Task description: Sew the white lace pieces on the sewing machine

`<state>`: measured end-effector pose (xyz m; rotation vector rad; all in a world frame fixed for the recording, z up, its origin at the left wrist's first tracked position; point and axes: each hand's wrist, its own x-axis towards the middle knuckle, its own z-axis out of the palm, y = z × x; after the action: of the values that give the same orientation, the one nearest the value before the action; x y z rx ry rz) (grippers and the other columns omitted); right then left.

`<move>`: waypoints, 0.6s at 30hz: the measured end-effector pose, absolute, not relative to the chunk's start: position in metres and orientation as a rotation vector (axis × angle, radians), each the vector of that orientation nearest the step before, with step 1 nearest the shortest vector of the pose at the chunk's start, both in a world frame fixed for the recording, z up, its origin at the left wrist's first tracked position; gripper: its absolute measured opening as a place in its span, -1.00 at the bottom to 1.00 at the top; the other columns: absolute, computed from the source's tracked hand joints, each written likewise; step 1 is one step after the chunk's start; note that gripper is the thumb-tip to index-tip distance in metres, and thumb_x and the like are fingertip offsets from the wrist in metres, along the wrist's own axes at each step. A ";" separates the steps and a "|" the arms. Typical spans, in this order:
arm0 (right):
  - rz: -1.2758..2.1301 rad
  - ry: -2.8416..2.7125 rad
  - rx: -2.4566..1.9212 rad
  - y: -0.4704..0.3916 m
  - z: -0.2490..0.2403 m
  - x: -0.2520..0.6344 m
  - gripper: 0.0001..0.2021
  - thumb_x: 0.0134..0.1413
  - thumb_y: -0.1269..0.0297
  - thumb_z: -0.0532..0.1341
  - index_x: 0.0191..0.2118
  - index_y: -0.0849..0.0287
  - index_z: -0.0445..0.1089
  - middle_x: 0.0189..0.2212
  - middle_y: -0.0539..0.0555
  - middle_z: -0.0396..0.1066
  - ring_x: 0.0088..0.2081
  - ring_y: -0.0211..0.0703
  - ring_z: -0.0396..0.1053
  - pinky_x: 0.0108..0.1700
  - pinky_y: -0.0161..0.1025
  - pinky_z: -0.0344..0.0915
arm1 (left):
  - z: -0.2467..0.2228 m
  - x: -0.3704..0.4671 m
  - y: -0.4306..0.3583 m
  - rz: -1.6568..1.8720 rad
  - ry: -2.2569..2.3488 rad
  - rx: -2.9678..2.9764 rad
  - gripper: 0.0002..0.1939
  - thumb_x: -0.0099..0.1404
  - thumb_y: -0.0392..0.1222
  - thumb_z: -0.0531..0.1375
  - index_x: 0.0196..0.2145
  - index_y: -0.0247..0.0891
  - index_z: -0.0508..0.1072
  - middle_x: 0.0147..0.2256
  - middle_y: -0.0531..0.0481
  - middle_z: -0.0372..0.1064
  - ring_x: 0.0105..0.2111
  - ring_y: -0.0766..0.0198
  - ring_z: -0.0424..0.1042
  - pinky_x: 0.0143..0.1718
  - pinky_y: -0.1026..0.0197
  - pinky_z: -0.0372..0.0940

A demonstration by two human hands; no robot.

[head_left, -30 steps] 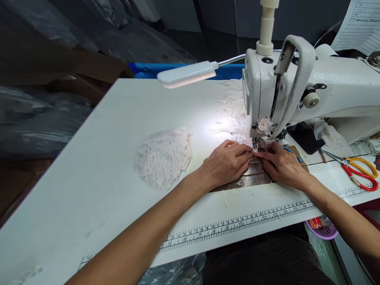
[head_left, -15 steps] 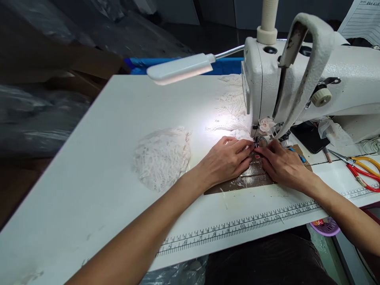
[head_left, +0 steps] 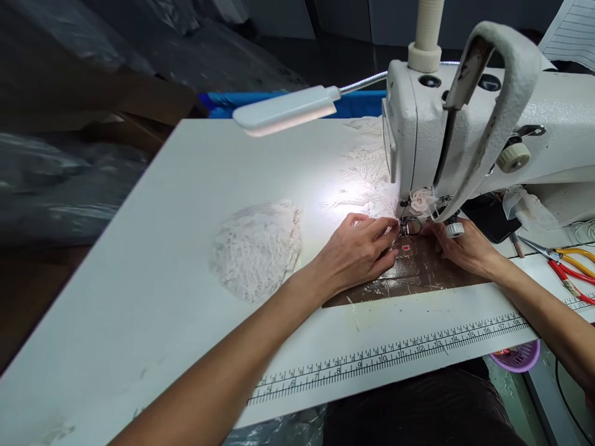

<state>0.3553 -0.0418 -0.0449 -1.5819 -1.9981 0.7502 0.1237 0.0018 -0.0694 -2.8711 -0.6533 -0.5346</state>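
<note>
My left hand (head_left: 360, 251) lies on the bed of the sewing machine (head_left: 404, 136), left of the presser foot (head_left: 409, 226). Its fingers are stretched out, thumb apart, with the fingertips by the foot at the near end of the white lace trim (head_left: 365, 173). To the right of the foot is my right hand (head_left: 462, 248), its fingers curled closed and partly behind a knurled knob (head_left: 454, 230). Whatever they grip is hidden. A gathered white lace piece (head_left: 258, 248) lies on the table, left of my left hand.
A lamp (head_left: 286, 111) hangs over the table. Scissors with red and yellow handles (head_left: 569, 263) lie at the right, near a dark phone (head_left: 493, 217). A ruler strip (head_left: 385, 356) follows the front edge. Below it sits a purple basket (head_left: 523, 358).
My right hand has moved right and back, away from the needle area, and the blue item beside it is no longer visible. My left hand stays by the foot, its thumb slightly shifted.
</note>
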 end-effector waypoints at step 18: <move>0.303 -2.240 -1.436 -0.062 -0.060 0.363 -0.75 0.27 0.31 0.05 -0.26 0.19 0.48 -0.20 0.20 0.45 -0.24 -0.05 0.44 -0.19 -0.10 0.43 | -0.068 0.125 0.019 -0.312 -1.130 -2.991 -0.59 0.49 -0.17 -0.14 0.04 -0.32 0.41 -0.12 -0.23 0.43 0.03 -0.05 0.35 0.14 -0.26 0.10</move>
<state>0.3632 -0.0618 -0.0597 -1.4359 -2.2398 0.3031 0.1249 0.0190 -0.0683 -2.9908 -1.1298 -0.3124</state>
